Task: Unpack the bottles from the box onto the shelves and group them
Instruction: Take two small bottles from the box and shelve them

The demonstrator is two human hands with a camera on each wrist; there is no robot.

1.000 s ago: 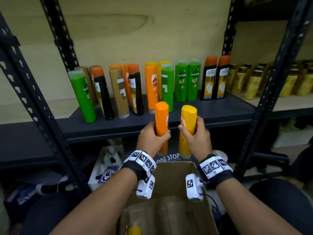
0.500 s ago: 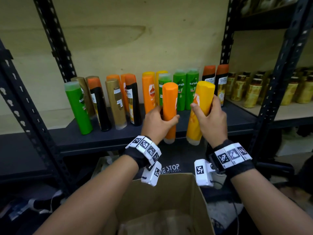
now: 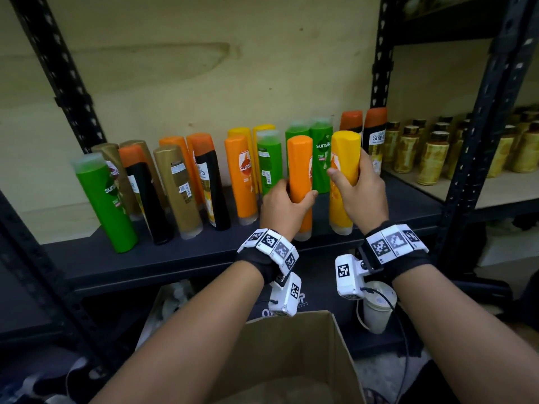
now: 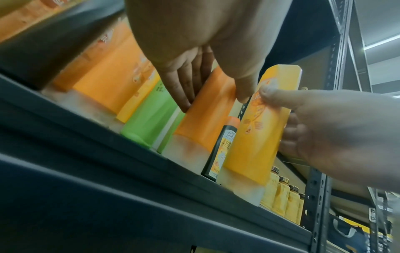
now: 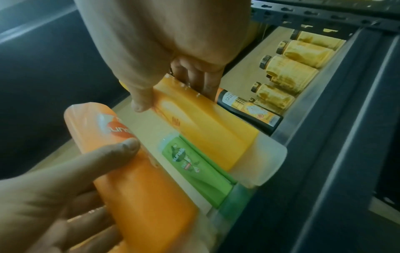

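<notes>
Left hand: fingers and thumb are curling round the middle of the orange Sunsilk bottle, gripping it upright; in the left wrist view the fingers are lying along its far face.
Right hand: it is gripping the yellow bottle round its middle, thumb on the near face, fingers wrapping behind.
Orange Sunsilk bottle: it is standing cap down near the front edge of the dark shelf, in front of the green Sunsilk bottles; whether its clear cap is touching the shelf I cannot tell.
Yellow bottle: it is sitting just beside the orange one on the right, tilting slightly, its clear cap low at the shelf's front edge, with the black Shayla bottles behind it.
Shelf row: green, gold, black-and-orange, orange and yellow bottles are standing cap down along the shelf to the left.
Cardboard box: it is sitting open below the forearms, in front of the shelf.
Neighbouring shelf: golden jars are standing in rows.
</notes>
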